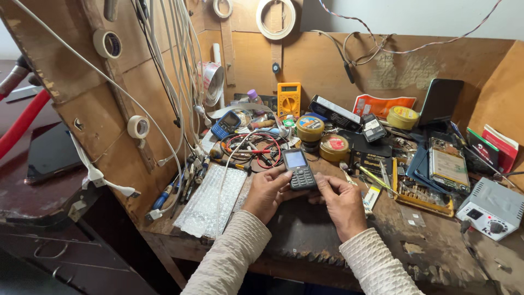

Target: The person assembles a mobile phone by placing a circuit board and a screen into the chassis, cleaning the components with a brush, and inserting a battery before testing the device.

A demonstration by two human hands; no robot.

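Observation:
A small dark keypad phone (298,169) with a pale lit screen sits upright between both hands, over a worn wooden workbench (426,246). My left hand (266,192) grips its lower left side, thumb on the keys. On the other side my right hand (341,202) holds the lower right edge with its fingertips. Both arms wear cream knitted sleeves. A dark mat (305,229) lies under the hands.
Bubble wrap (210,200) lies at left, beside screwdrivers and hanging white cables (174,71). Behind the phone are red and black probe leads (256,148), a yellow multimeter (289,99), round tins (309,128), an opened smartphone (448,165), and a grey soldering station (491,208) at right.

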